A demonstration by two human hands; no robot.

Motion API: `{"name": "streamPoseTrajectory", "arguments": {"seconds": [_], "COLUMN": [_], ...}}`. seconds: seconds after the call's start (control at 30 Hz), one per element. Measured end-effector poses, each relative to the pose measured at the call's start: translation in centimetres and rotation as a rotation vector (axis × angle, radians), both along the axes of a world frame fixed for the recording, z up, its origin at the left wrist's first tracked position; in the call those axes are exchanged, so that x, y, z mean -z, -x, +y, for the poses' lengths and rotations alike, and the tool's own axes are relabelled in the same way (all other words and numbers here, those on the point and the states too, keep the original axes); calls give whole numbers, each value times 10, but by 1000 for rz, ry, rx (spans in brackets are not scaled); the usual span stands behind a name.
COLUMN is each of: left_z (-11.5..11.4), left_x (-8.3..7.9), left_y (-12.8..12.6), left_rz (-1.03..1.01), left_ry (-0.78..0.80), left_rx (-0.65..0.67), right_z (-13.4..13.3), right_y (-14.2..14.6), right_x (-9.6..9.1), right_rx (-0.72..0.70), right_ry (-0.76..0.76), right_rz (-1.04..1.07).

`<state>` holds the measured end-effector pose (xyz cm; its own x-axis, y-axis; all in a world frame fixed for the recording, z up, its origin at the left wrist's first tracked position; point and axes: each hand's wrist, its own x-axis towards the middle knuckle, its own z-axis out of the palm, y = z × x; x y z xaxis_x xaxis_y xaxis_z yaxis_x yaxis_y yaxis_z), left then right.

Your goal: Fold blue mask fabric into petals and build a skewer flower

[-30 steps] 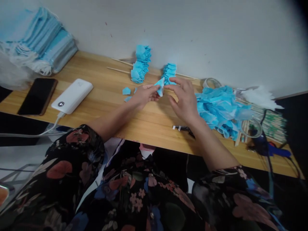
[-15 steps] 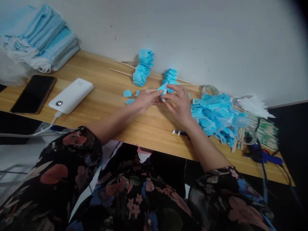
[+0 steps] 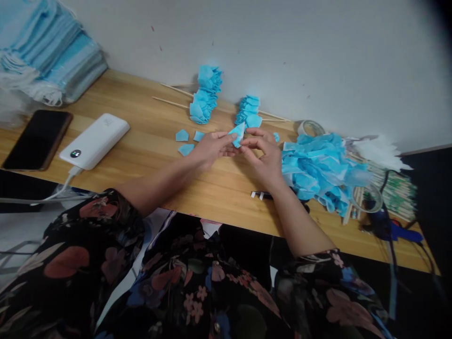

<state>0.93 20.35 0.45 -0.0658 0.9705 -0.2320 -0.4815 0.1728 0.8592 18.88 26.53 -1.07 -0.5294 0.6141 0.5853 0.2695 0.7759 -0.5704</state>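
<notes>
Between my two hands is a small folded piece of blue fabric (image 3: 237,133) with a white edge. My left hand (image 3: 214,147) pinches it between thumb and fingers from the left. At its lower right edge, my right hand (image 3: 264,153) has thumb and index finger closed on it. Just left of my left hand lie several cut blue pieces (image 3: 181,135) on the wooden table (image 3: 158,136). Behind my hands, ruffled blue flowers (image 3: 204,106) on thin sticks lie near the wall, with another blue cluster (image 3: 247,110) to their right.
Right of my right hand is a heap of blue fabric (image 3: 318,165), with tape rolls (image 3: 367,197), bundled sticks (image 3: 395,193) and a blue-handled tool (image 3: 404,232) beyond. A white power bank (image 3: 95,141), a phone (image 3: 37,139) and stacked masks (image 3: 52,52) occupy the left.
My right index finger has drawn back from the tip of the folded piece, and its fingers now sit lower on the edge. The whole view has shifted slightly.
</notes>
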Motion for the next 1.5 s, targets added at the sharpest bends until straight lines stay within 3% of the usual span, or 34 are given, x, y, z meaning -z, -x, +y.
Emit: {"name": "streamPoseTrajectory", "arguments": {"seconds": [0.3, 0.6, 0.9, 1.5], "left_z": [-2, 1, 0, -1], "left_x": [-2, 3, 1, 5], "left_y": [1, -1, -3, -2], "left_rz": [-46, -53, -48, -12], "left_ry": [7, -3, 17, 0], "left_rx": [24, 30, 28, 62], "right_z": [1, -1, -5, -4], "right_y": [-2, 0, 5, 6], "right_x": [-3, -1, 3, 1], "right_rx": [-7, -1, -40, 13], "right_ry": [-106, 23, 327, 352], "right_rz": [-115, -8, 161, 151]}}
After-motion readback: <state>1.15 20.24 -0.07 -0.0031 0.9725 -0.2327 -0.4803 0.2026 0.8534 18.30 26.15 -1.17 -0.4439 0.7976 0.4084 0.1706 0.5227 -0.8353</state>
